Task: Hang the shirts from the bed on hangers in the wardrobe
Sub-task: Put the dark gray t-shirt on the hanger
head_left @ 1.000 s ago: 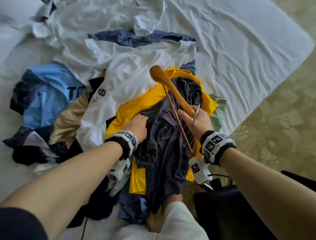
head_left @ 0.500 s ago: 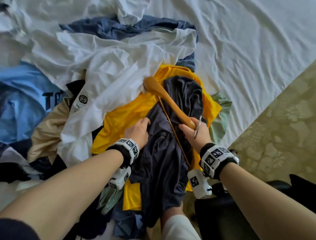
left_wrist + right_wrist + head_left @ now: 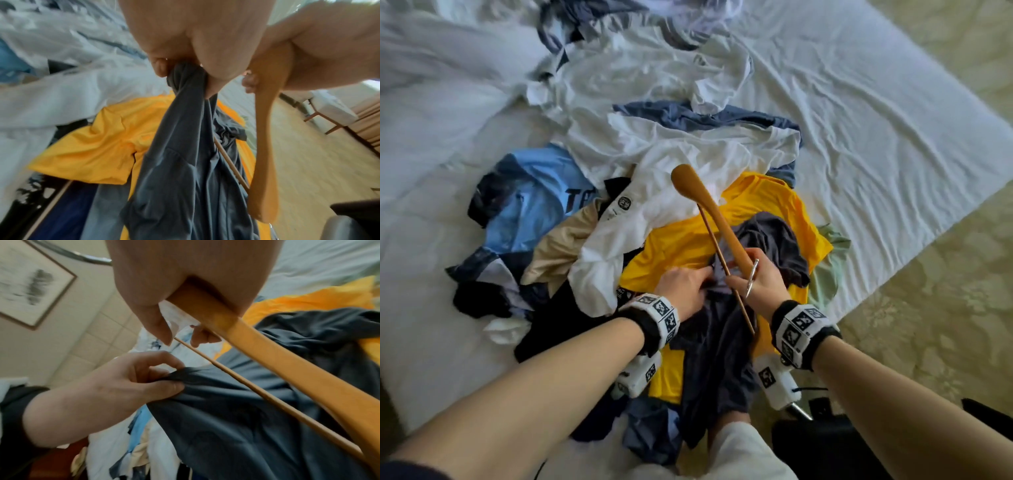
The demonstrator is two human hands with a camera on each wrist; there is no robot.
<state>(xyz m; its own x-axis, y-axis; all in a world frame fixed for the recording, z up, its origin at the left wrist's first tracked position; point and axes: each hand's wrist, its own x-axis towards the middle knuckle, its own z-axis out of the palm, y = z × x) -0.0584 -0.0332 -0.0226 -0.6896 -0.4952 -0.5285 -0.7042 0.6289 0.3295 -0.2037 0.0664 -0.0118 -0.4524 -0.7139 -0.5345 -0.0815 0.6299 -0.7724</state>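
Observation:
A dark grey shirt (image 3: 717,346) lies on top of a yellow shirt (image 3: 681,240) at the near edge of the bed. My left hand (image 3: 685,291) pinches a bunched fold of the grey shirt (image 3: 185,146), seen clearly in the right wrist view (image 3: 123,386). My right hand (image 3: 760,284) grips a wooden hanger (image 3: 709,212) at its middle by the metal hook (image 3: 751,277); the far arm of the hanger points up over the pile. In the wrist views the hanger (image 3: 287,369) (image 3: 267,146) hangs just beside the grey shirt (image 3: 236,426).
A heap of shirts covers the bed (image 3: 876,137): white (image 3: 654,164), light blue (image 3: 530,205), beige (image 3: 565,243), navy (image 3: 702,116) and pale green (image 3: 828,263). Patterned carpet (image 3: 928,291) lies to the right. A dark chair (image 3: 825,445) stands by my right forearm.
My left hand has slid right across the grey shirt and gathered its fabric beside the hanger. The right hand holds the hanger much as before, its far end raised higher over the pile.

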